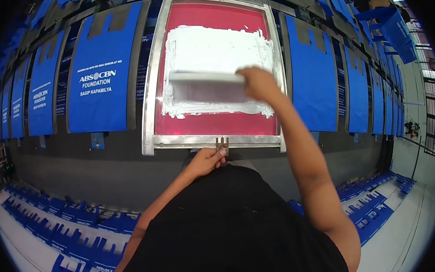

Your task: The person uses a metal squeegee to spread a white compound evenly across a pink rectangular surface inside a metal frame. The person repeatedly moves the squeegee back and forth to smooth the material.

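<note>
In front of me lies a silkscreen frame of metal, with red mesh stretched across it. White ink covers the middle of the mesh, with ragged edges. My right hand grips the right end of a squeegee, which spans the inked area and is blurred. Below the squeegee the ink layer looks thinner. At the near rail, my left hand holds a small metal bracket, thumb on top. Whatever lies beneath the screen is hidden.
To the left, a blue bag with white print lies on a flat board. A blue bag without visible print lies to the right. More bags cover the floor behind me. A person's arm is near a raised blue bag.
</note>
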Demonstrator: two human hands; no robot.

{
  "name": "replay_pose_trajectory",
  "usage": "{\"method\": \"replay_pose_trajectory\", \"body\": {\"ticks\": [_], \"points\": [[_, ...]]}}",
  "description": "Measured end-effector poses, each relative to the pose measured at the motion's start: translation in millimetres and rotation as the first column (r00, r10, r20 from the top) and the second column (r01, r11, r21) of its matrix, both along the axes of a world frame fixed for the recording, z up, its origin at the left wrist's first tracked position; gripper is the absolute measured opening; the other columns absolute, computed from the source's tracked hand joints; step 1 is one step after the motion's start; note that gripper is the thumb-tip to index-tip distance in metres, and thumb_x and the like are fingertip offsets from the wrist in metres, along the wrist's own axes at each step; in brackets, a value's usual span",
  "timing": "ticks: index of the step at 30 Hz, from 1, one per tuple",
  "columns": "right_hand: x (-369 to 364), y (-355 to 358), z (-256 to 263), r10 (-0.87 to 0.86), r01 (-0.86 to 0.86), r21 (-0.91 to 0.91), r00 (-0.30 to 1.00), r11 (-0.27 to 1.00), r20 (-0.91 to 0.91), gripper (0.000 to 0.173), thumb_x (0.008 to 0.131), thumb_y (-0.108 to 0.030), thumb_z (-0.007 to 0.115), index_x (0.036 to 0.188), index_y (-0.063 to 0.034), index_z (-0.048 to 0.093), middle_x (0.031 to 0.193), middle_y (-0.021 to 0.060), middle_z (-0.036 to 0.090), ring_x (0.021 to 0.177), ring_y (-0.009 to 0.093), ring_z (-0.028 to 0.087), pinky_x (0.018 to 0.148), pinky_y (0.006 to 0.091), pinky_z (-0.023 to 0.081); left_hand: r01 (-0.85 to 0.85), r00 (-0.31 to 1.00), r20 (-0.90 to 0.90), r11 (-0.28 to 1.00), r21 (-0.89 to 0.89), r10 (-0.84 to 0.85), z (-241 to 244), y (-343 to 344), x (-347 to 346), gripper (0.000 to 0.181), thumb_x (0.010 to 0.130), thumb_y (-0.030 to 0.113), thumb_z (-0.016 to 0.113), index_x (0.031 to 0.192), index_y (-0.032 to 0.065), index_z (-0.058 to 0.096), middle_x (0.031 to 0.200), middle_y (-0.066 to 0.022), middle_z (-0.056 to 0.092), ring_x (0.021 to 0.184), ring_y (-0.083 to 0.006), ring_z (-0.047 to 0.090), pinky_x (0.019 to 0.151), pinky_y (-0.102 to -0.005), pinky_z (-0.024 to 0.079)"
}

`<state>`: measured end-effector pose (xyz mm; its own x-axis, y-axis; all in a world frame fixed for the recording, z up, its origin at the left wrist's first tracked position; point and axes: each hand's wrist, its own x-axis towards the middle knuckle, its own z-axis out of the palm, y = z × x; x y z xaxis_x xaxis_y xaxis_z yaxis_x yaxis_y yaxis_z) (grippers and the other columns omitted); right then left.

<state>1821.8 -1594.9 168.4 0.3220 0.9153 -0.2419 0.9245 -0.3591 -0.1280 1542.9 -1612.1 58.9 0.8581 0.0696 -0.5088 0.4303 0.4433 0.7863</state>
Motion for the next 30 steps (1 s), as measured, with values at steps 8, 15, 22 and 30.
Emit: {"method": "replay_pose_trajectory", "body": {"ticks": [8,15,22,30], "points": [[-72,-96,-16,0.039,-0.029,0.18,0.998,0.983,-0.056,0.045,0.064,-0.003,0.065,0.109,-0.0051,0.06,0.096,0.0095,0.065,0.093,0.029,0.057,0.082,0.04,0.044,0.093,0.966,-0.256,0.971,0.219,-0.035,-18,-12,7,0.047,0.097,0.045,0.05,0.092,0.0017,0.068,0.068,-0.0071,0.063,0.059,-0.0149,0.059,0.058,-0.0312,0.046],[11,-105,-7,-0.126,0.138,0.076,0.982,0.988,-0.143,0.037,0.068,-0.022,0.078,0.102,-0.01,0.068,0.095,0.0099,0.069,0.1,0.028,0.059,0.098,0.0527,0.033,0.187,0.888,-0.46,0.917,0.353,-0.004,-44,-19,2,0.064,0.087,0.062,0.051,0.078,0.0023,0.071,0.068,-0.015,0.065,0.074,-0.0292,0.066,0.07,-0.0395,0.049],[89,-108,-77,-0.295,0.531,0.054,0.55,0.846,-0.782,0.04,0.069,-0.021,0.082,0.102,-0.0007,0.069,0.088,0.006,0.069,0.085,0.015,0.062,0.078,0.0308,0.049,-0.248,0.803,0.017,0.309,0.918,0.595,13,94,3,0.035,0.093,0.032,0.057,0.102,-0.0007,0.065,0.084,-0.0193,0.067,0.078,-0.0313,0.065,0.072,-0.0382,0.05],[93,-101,-71,-0.244,0.691,0.002,0.257,0.723,-0.935,0.04,0.07,-0.014,0.082,0.103,0.0028,0.069,0.093,0.0087,0.071,0.085,0.015,0.064,0.078,0.0278,0.049,-0.432,0.751,0.001,0.49,0.757,0.66,-33,155,-3,0.056,0.099,0.037,0.048,0.134,-0.0066,0.046,0.131,-0.021,0.054,0.119,-0.0261,0.053,0.101,-0.0315,0.039]]}}
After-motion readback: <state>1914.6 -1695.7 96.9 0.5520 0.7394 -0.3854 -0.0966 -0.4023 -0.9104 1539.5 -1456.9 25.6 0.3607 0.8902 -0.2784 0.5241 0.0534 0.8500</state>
